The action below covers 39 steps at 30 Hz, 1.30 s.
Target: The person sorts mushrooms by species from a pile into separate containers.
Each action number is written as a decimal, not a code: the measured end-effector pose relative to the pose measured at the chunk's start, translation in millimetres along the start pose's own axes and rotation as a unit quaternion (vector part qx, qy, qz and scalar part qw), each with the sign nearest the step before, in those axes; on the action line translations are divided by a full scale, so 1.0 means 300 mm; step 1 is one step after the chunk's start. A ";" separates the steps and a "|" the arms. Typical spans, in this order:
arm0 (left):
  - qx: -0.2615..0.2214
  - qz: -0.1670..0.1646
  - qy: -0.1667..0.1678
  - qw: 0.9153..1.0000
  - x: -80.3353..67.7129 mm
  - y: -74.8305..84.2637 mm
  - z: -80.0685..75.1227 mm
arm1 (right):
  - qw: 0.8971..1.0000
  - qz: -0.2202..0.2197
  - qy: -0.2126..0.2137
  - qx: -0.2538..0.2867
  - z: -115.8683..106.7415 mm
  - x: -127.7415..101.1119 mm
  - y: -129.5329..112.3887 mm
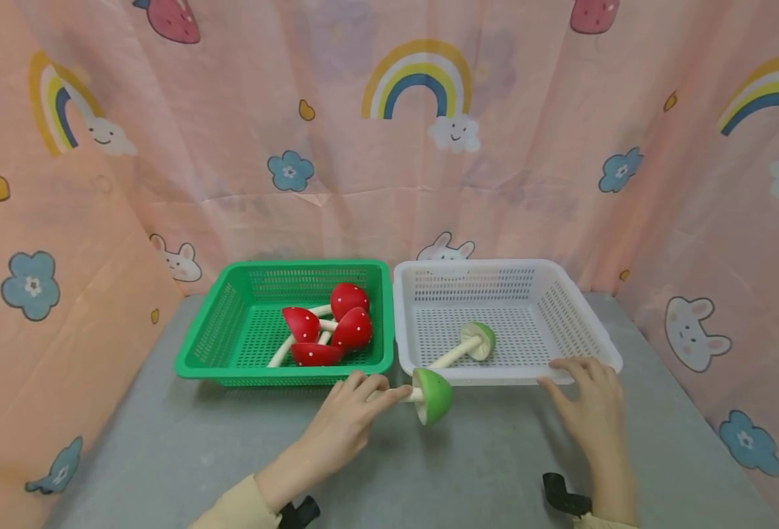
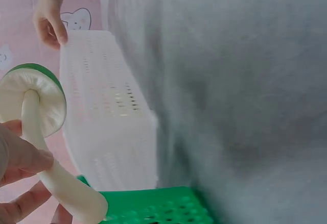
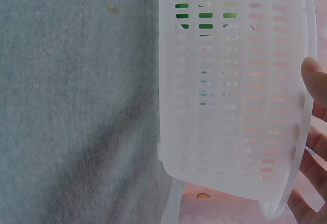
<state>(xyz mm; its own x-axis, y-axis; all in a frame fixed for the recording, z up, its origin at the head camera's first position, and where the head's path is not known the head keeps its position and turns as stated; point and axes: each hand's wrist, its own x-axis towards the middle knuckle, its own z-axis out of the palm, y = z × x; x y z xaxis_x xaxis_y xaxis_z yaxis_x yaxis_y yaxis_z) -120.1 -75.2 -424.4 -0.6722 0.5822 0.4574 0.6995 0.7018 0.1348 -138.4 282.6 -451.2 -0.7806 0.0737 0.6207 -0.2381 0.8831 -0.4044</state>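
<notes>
My left hand (image 1: 350, 419) pinches the pale stem of a toy mushroom with a green cap (image 1: 434, 397), held just in front of the white basket's near rim. In the left wrist view, thumb and fingers grip that mushroom's stem (image 2: 71, 193). At the near right of the white basket (image 1: 581, 323), my right hand (image 1: 591, 404) holds the rim, thumb outside and fingers over the edge. Inside this basket lies another green-capped mushroom (image 1: 478, 340), its stem leaning toward the near wall. Several red mushrooms with white dots (image 1: 353, 328) lie in the green basket (image 1: 211, 360) at the left.
Both baskets stand side by side on a grey cloth-covered table (image 1: 482, 470). A pink curtain (image 1: 376, 191) with printed rainbows and rabbits hangs behind and at both sides. A black strap piece (image 1: 564, 496) shows at the right wrist.
</notes>
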 end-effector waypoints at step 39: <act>-0.283 -0.143 -0.139 0.938 0.497 -0.018 0.035 | 0.999 0.036 -0.032 -0.018 0.000 -0.007 0.000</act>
<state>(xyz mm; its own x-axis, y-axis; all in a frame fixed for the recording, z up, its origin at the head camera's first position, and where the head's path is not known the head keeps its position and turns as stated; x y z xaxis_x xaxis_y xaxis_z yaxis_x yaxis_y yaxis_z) -226.6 12.0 -366.3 -0.8339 0.5437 0.0947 0.4451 0.5612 0.6978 -136.8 282.5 -452.3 -0.8303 0.1085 0.5466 -0.1601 0.8931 -0.4205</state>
